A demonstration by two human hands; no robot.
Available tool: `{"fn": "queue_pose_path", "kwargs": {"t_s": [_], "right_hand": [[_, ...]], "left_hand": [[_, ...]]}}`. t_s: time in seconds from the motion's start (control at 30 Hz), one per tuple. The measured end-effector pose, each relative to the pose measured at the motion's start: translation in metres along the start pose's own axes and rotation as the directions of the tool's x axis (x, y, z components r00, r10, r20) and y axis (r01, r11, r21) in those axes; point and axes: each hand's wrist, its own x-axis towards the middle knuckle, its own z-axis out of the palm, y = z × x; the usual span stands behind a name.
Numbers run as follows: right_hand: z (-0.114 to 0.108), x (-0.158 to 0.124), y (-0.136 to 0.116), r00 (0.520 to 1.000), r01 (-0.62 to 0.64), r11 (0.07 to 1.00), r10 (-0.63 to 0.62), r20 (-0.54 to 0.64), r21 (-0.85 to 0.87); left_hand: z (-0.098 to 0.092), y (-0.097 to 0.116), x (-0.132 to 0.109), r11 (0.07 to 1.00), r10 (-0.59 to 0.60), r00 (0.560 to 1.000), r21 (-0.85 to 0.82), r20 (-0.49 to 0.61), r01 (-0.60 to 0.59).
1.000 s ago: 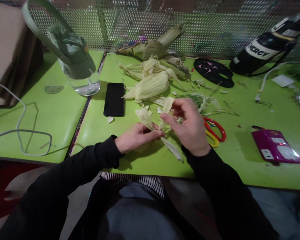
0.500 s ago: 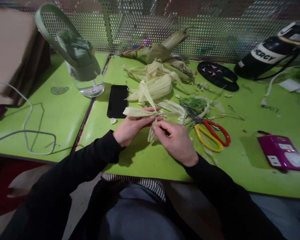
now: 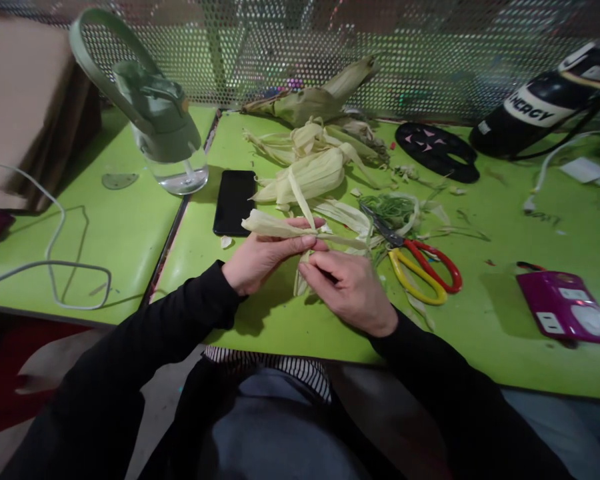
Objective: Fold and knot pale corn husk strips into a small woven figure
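Strips of pale yellow papery husk [image 3: 271, 225] crossed in bare left hand [image 3: 260, 260], thumb pressed on the crossing, bare right hand [image 3: 353, 290] curled, pinching a hanging end, above glossy lime-green counter [image 3: 280, 333], between black rectangular phone [image 3: 235, 203] and red-and-yellow-handled metal scissors [image 3: 401, 243]

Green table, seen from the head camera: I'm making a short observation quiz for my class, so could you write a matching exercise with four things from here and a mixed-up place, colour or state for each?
Things
1. Scissors
2. Phone
3. Left hand
4. Socket block

Descriptions
A. Dark-screened, to the right of the green-lidded bottle in the picture
B. Purple, with white panels
C. One red handle loop and one yellow
D. Holding pale husk strips between thumb and fingers

Right pairs: 1-C, 2-A, 3-D, 4-B
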Motion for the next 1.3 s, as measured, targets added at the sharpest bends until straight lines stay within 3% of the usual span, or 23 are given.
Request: {"fn": "queue_pose_path", "kwargs": {"t_s": [0.63,0.7,0.77,0.83,0.87,1.0,1.17,1.3], "right_hand": [[0.009,-0.003,-0.001,1.000,0.021,0.999,-0.020,0.021,-0.036],[0.004,-0.002,0.000,0.999,0.026,0.999,-0.028,-0.043,-0.042],[-0.002,-0.001,0.004,0.983,-0.013,0.997,-0.001,-0.184,-0.073],[-0.007,0.001,0.011,0.937,-0.101,0.979,0.033,-0.347,-0.177],[-0.008,0.003,0.015,0.932,-0.104,0.961,0.005,-0.361,-0.256],[-0.007,0.005,0.025,0.977,-0.052,0.886,-0.051,-0.208,-0.460],[-0.005,0.003,0.020,0.985,-0.063,0.949,0.009,-0.173,-0.309],[-0.005,0.003,0.015,0.983,-0.070,0.975,0.032,-0.181,-0.209]], "left_hand": [[-0.002,0.002,0.003,0.998,-0.066,0.996,0.018,-0.056,0.067],[-0.005,0.005,0.006,0.996,-0.078,0.992,0.034,-0.097,0.081],[-0.008,0.008,0.008,0.996,-0.070,0.990,0.043,-0.119,0.076],[-0.009,0.011,0.008,0.995,-0.067,0.992,0.062,-0.109,0.074],[-0.009,0.011,0.008,0.994,-0.072,0.993,0.079,-0.090,0.079],[-0.011,0.010,0.008,0.988,-0.049,0.999,0.149,0.004,0.048],[-0.016,0.008,0.012,0.961,0.029,0.999,0.275,0.023,-0.034],[-0.011,0.011,0.009,0.941,0.002,0.998,0.337,0.055,-0.020]]}}
